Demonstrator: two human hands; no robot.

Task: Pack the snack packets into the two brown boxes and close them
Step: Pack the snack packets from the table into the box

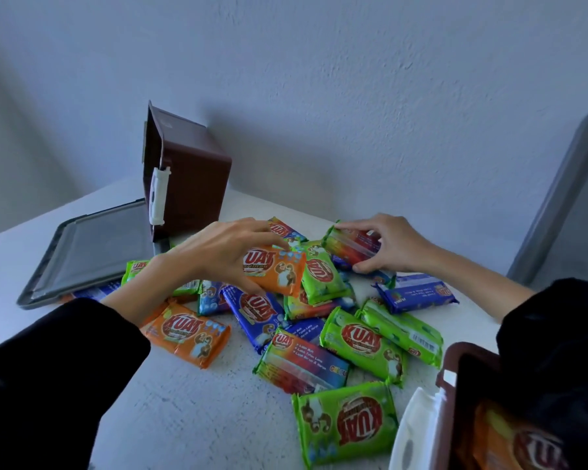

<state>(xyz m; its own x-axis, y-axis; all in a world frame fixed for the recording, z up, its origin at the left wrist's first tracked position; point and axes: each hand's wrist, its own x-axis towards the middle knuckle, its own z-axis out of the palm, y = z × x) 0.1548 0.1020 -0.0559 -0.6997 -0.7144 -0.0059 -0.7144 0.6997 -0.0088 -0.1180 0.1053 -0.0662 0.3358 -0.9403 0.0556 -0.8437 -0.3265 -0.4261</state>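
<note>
L grip (214,256) tight round orange pkt (280,274), R grip (396,245) tight round rainbow pkt (350,245)

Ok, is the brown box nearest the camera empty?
No, an orange packet shows inside the near brown box at the lower right of the head view.

I see through one wide-angle camera worn on the person's head, facing forward and down over a white table (184,418) toward a wall (319,79) at 12 o'clock. It sits close: the left sleeve (48,368) enters at 7 o'clock, the right sleeve (557,334) at 4 o'clock, the snack packets (360,340) fill the centre, and a brown box (455,354) is cropped at 5 o'clock.
</note>
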